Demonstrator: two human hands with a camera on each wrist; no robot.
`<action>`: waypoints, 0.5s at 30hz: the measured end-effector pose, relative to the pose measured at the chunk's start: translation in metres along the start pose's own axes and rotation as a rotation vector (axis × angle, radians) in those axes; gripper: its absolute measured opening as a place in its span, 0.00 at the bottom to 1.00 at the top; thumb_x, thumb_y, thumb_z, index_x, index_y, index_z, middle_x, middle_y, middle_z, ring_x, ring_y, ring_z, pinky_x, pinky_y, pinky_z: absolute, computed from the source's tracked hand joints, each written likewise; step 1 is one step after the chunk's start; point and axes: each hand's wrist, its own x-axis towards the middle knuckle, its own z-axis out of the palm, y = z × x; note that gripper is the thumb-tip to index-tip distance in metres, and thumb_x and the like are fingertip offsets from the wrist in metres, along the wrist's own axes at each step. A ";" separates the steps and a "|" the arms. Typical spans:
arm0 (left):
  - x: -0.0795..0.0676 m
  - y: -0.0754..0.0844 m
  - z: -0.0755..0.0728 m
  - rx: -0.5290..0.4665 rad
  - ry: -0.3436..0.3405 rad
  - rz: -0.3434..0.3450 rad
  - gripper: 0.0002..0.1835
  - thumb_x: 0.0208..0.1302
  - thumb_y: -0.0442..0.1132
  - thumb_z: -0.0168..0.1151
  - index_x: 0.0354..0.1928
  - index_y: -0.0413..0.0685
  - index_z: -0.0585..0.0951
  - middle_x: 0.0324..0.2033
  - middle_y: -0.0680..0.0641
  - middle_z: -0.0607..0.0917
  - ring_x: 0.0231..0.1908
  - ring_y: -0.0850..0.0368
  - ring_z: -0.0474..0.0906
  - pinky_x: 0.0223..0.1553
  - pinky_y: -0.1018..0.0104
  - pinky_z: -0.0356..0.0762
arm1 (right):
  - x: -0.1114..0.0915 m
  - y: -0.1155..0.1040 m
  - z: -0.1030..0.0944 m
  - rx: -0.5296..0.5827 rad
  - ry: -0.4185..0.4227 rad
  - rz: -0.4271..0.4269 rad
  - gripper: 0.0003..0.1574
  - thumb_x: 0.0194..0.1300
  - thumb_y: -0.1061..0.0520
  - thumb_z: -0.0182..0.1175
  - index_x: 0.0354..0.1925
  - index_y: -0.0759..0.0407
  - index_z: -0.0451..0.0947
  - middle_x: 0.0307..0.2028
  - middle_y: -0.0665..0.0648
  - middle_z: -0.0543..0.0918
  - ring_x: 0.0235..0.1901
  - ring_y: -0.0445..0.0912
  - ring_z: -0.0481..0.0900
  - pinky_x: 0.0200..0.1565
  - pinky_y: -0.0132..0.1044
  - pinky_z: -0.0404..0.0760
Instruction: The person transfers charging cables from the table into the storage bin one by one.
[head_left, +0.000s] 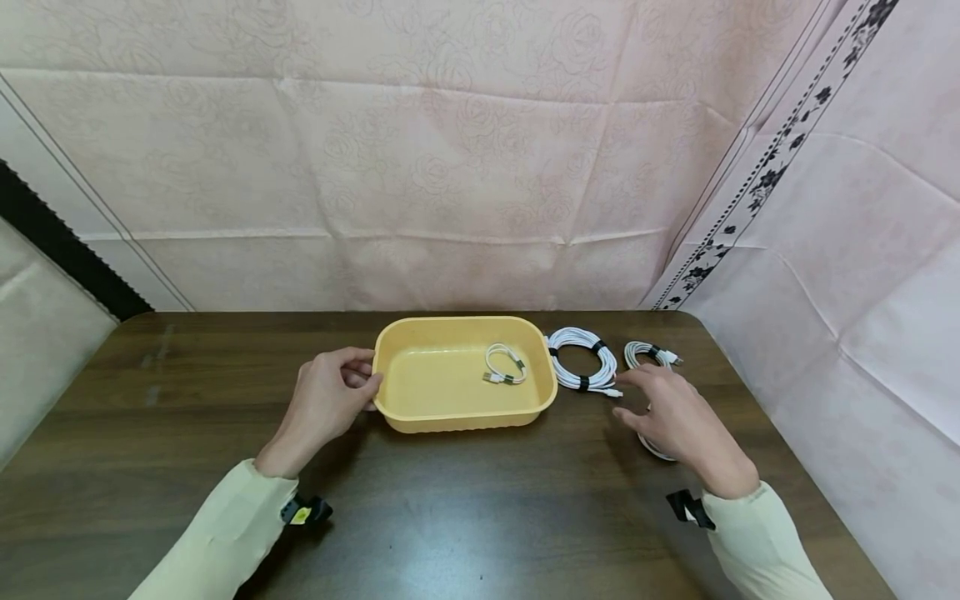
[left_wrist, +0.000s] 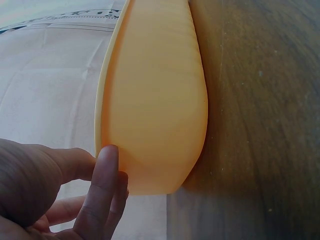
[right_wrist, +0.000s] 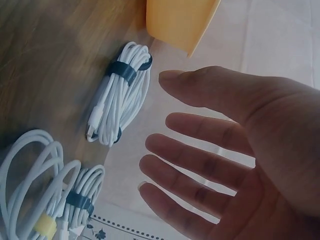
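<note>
A yellow plastic tray sits near the table's far edge. Inside it lies a small coiled white USB cable. My left hand is at the tray's left end, thumb and fingers pinching its rim, as the left wrist view shows. Fingers spread, my right hand reaches over the cables with nothing in its grasp. Just left of it is a large coiled white cable with black straps. Beyond the fingers lies a smaller black-strapped coil. Another white cable, with a yellow tie, is mostly hidden under that hand.
The brown wooden table ends at rounded far corners. Pink floral cloth hangs behind it, and more cloth falls along the right side. Both sleeves carry small black straps at the wrists.
</note>
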 end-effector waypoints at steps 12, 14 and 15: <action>-0.001 0.001 -0.001 0.003 0.001 0.000 0.20 0.68 0.34 0.65 0.60 0.35 0.79 0.44 0.38 0.85 0.34 0.55 0.85 0.30 0.72 0.87 | -0.003 0.005 0.001 0.009 0.009 -0.014 0.24 0.58 0.57 0.73 0.52 0.61 0.84 0.53 0.63 0.86 0.56 0.61 0.82 0.57 0.59 0.79; -0.001 0.001 -0.001 0.002 0.001 -0.001 0.20 0.68 0.33 0.65 0.60 0.35 0.80 0.44 0.38 0.85 0.34 0.55 0.85 0.30 0.71 0.87 | -0.004 0.006 0.001 0.015 0.001 -0.007 0.24 0.58 0.57 0.73 0.53 0.61 0.84 0.53 0.62 0.86 0.57 0.61 0.81 0.58 0.59 0.79; -0.002 0.001 -0.001 0.000 0.001 -0.002 0.20 0.68 0.33 0.65 0.60 0.35 0.80 0.44 0.38 0.85 0.34 0.55 0.85 0.30 0.71 0.87 | -0.004 0.006 0.000 0.018 -0.002 -0.004 0.24 0.58 0.57 0.73 0.53 0.60 0.84 0.54 0.62 0.86 0.57 0.61 0.81 0.58 0.59 0.79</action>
